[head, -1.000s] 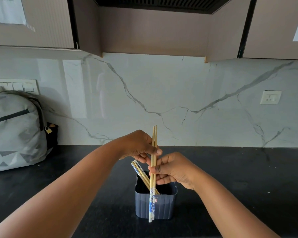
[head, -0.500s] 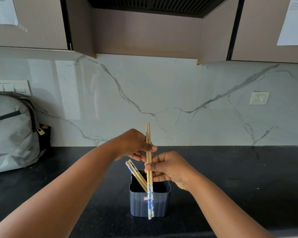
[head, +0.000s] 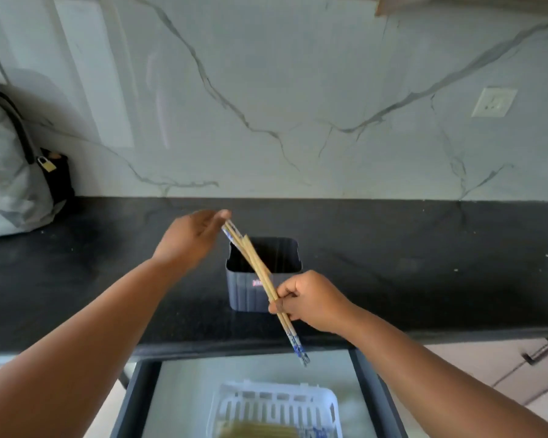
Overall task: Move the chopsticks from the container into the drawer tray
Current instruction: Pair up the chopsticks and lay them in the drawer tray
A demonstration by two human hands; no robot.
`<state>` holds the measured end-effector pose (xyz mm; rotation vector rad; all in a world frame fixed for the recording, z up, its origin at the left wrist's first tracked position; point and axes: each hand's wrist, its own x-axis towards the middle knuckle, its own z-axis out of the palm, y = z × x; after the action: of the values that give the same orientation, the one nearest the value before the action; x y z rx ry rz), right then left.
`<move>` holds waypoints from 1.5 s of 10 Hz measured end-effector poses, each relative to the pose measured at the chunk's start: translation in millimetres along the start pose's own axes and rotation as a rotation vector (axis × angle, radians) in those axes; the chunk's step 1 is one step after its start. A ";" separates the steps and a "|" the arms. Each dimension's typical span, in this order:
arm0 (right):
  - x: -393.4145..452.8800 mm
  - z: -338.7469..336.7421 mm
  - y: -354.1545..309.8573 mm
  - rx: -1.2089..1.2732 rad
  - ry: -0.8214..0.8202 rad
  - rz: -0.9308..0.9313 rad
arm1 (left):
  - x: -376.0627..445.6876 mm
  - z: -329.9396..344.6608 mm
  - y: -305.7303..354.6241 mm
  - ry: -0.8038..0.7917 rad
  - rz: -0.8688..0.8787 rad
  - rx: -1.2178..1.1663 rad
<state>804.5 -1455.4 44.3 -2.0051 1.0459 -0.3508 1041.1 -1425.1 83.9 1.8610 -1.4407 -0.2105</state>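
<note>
1. the chopsticks [head: 261,279] slant in the air in front of the container [head: 264,275], long axis running from upper left down to lower right, blue-patterned ends over the open drawer [head: 374,396].
2. the right hand [head: 310,300] is closed around their lower part; the left hand [head: 192,240] pinches the upper ends with its fingertips.
3. the container stands on the black desk [head: 424,263].
4. a white tray [head: 276,406] lies in the drawer, more chopsticks blurred inside it.
</note>
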 end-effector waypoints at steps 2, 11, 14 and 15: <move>-10.4 58.2 63.7 -0.266 -0.239 0.020 | -33.4 59.8 -111.2 -0.182 -0.069 0.409; 10.1 169.8 166.8 -0.730 -0.564 0.127 | -74.4 101.6 -159.3 -0.250 -0.270 0.645; 9.3 169.0 167.6 -0.802 -0.546 0.094 | -74.4 100.9 -158.0 -0.246 -0.270 0.638; 6.2 169.7 168.2 -0.814 -0.526 0.072 | -74.6 101.3 -158.1 -0.240 -0.270 0.632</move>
<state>812.3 -1420.3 -192.0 -2.5317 0.9845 0.7281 1079.5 -1393.8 -112.0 2.6246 -1.5235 -0.1166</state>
